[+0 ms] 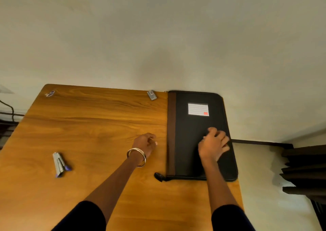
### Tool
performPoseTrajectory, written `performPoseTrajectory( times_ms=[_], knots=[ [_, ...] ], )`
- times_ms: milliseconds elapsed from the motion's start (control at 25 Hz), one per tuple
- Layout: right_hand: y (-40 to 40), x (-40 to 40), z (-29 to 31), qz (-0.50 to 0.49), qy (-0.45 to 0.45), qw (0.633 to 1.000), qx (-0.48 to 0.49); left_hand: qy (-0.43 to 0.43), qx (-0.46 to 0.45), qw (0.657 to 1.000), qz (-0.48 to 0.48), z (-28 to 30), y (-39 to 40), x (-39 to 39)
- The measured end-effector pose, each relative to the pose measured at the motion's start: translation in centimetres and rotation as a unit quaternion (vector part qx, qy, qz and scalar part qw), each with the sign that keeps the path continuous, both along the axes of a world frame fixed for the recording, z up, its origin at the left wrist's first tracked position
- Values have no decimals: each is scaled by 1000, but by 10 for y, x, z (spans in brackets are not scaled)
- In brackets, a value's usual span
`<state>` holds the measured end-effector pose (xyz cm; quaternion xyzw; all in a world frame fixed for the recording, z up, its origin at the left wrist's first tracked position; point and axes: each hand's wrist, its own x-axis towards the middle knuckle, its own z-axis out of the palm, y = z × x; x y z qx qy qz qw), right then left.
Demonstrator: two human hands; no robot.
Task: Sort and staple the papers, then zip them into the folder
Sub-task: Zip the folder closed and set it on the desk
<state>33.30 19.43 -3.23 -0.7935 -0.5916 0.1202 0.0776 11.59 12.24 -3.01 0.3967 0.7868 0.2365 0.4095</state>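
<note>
Seemingly the job is at or near its last step: no loose papers show anywhere on the brown wood-grain table, and the flat black fabric zip folder with a brown spine strip lies closed at the table's right edge, so the sheets are presumably already inside, though that cannot be checked from here.

Nearest the camera, both forearms reach forward out of dark sleeves. The black zipper pull lies on the wood at the folder's near left corner, which suggests the zip has been run to its end. If so, the next move asks only for a check that the teeth are closed all round.

The left hand, with metal bangles on the wrist, hangs just left of the folder's spine, fingers loosely curled inward and holding nothing I can see. The right hand rests palm-down on the cover's right half, fingers bent and spread a little, pressing rather than gripping; they are blurred.

Left of the arms lies a silver stapler with purple trim. Farther off, the folder's white lined label, then a small grey box at the far edge and a small object, too small to name, at the far left corner.
</note>
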Motion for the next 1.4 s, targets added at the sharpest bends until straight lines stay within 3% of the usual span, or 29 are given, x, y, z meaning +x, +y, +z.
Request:
performPoseTrajectory(
  times_ms=[160,280,400,520,600,680,800,1000,1160,1280,1400],
  knots=[
    [-77,-113,-1,217,173,961,3,-59,84,977,188,5,-71,-70],
    [-138,-202,-8,370,235,898,-43,12,115,966,232,0,-133,-140],
    [-182,-278,-14,445,221,862,-104,122,113,949,266,1,-179,-195],
    [-218,-348,-18,458,142,870,-116,159,84,945,274,0,-213,-248],
    [-233,-382,-22,432,48,897,-87,157,62,946,275,-7,-224,-281],
    [-239,-397,-26,409,19,909,-76,147,51,946,284,-11,-225,-301],
    [-222,-395,-35,361,77,927,-69,126,42,955,266,-12,-205,-314],
    [-145,-316,-10,118,214,970,-1,65,68,984,154,-3,-119,-280],
    [-61,-239,4,-12,214,976,40,56,98,993,-47,7,-1,-222],
    [-1,-196,5,-47,215,975,19,108,82,975,-174,6,90,-166],
    [43,-181,1,-7,191,981,12,211,64,955,-197,-1,158,-124]
  ],
)
